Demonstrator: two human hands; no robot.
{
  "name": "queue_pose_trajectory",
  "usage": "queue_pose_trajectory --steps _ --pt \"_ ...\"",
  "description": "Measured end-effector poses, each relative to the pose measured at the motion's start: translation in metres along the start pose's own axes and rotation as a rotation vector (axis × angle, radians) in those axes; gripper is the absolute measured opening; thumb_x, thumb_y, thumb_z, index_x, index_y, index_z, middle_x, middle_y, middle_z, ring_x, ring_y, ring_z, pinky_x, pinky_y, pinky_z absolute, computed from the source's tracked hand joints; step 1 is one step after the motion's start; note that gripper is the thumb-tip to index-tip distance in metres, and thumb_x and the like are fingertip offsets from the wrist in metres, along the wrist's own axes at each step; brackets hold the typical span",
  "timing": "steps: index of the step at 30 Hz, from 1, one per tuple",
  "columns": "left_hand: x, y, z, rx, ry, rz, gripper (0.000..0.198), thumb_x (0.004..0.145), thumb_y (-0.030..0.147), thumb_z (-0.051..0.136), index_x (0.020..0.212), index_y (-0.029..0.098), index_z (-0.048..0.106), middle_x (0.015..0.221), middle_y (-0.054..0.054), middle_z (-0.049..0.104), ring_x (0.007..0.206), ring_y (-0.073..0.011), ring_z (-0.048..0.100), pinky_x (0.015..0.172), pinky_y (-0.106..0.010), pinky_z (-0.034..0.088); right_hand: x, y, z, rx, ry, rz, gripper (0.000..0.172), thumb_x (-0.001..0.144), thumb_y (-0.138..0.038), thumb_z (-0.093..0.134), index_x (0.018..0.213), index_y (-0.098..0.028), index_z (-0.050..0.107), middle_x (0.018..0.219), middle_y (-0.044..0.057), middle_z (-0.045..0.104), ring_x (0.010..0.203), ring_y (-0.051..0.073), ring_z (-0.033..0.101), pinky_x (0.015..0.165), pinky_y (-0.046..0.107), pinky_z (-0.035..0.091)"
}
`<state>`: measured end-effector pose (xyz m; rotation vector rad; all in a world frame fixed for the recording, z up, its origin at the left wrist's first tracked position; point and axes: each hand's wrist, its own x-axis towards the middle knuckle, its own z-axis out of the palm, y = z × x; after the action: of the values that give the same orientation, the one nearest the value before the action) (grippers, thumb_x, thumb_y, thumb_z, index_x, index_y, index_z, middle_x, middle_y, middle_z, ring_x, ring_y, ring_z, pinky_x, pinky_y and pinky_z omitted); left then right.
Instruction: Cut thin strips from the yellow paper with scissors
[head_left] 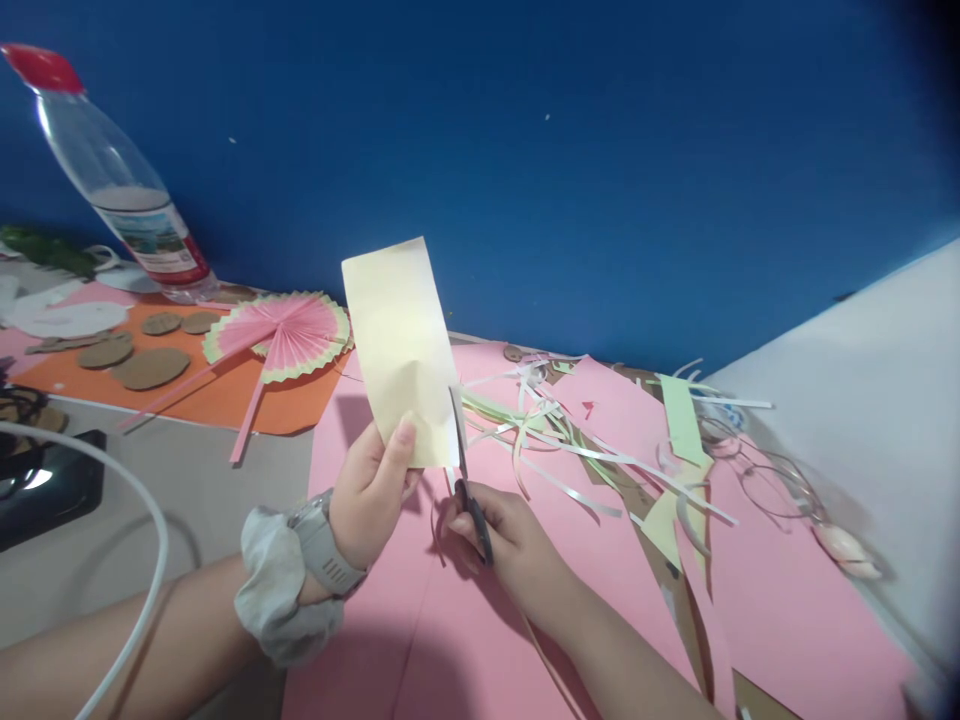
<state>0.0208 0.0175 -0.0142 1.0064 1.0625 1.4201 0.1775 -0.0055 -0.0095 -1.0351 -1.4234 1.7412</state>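
My left hand [379, 480] pinches the lower part of a pale yellow piece of paper [397, 330] between thumb and fingers, holding it upright. In my right hand [502, 530] is a pair of scissors [472, 515] with dark handles, its blades pointing up along the paper's lower right edge. A narrow strip shows beside the blades at that edge. Beneath both hands lies a large pink sheet [375, 620]. Thin white and green paper strips [555, 430] are heaped just to the right of the paper.
A plastic bottle [127, 190] with a red cap stands at the far left by the blue wall [525, 150]. Nearby are a pink folded paper fan [289, 335] and cardboard discs [154, 368] on an orange sheet [270, 408]. A white cable [154, 560] arcs across the left.
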Motion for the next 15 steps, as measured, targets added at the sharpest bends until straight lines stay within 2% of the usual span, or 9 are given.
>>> queue_pose_trajectory --steps 9,15 --pt "-0.0012 -0.0028 -0.0006 0.003 -0.05 0.039 0.036 0.092 0.048 0.048 0.071 0.02 0.049 0.052 0.007 0.036 0.043 -0.0067 0.03 0.038 -0.02 0.023 0.0016 -0.0001 -0.0019 -0.025 -0.024 -0.015 0.042 0.087 -0.053 0.057 0.065 -0.018 0.051 0.053 -0.004 0.046 0.051 0.013 0.049 0.067 0.036 0.051" --pt "-0.0009 -0.0017 -0.0007 0.075 -0.062 0.055 0.034 0.092 0.05 0.047 0.074 0.021 0.051 0.053 0.007 0.036 0.042 -0.0083 0.03 0.039 -0.022 0.023 0.0 0.0016 -0.004 -0.053 -0.027 -0.027 0.041 0.088 -0.054 0.055 0.068 -0.018 0.053 0.054 -0.004 0.047 0.051 0.014 0.049 0.064 0.033 0.047"
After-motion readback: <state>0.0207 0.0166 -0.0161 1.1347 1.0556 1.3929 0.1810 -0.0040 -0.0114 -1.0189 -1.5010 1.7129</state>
